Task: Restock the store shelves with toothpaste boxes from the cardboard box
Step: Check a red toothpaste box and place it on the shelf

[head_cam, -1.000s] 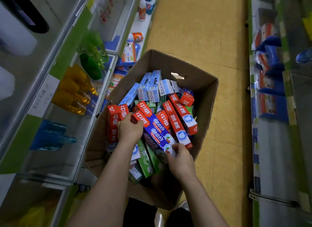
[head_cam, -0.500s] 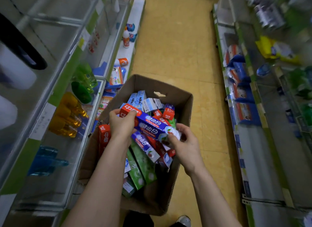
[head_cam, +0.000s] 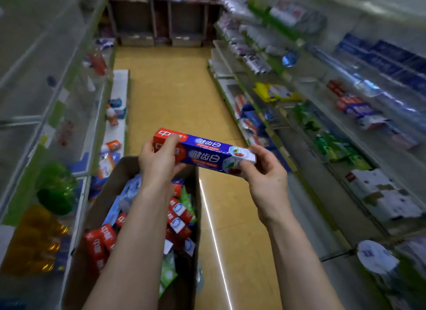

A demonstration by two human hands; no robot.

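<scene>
- vs half a sec ago: the pair of red-and-blue toothpaste boxes (head_cam: pixel 207 151) has come up out of the cardboard box (head_cam: pixel 101 201); it was just above the heap then, now it sits over the carton's far rim & the yellow floor (head_cam: pixel 175 95); my view has tipped up too, so the aisle's far end shows
- L hand (head_cam: pixel 159 164) grips the red end, fingers curled round it; R hand (head_cam: pixel 265 176) pinches the white end w/ the cherry picture betw. thumb & fingers; both hands closed on the same pair
- the two boxes lie stacked flat against each other, long side near level, R end a bit lower
- left shelving (head_cam: pixel 57 106) runs just beside the carton; green bottles (head_cam: pixel 57 189) & amber bottles (head_cam: pixel 34 242) on it, near my L forearm
- right shelving (head_cam: pixel 297 169) across the aisle, well apart from the carton; a yellow pack (head_cam: pixel 274 91) & green packs (head_cam: pixel 332 146) on it; most else there too blurred to name
- my forearms cross over the carton & hide the middle of what's inside
- carton is open on top; holds a loose heap lying every which way: red boxes (head_cam: pixel 99 242) at the L wall, green boxes (head_cam: pixel 168 272) lower down, pale-blue boxes (head_cam: pixel 129 192) farther back
</scene>
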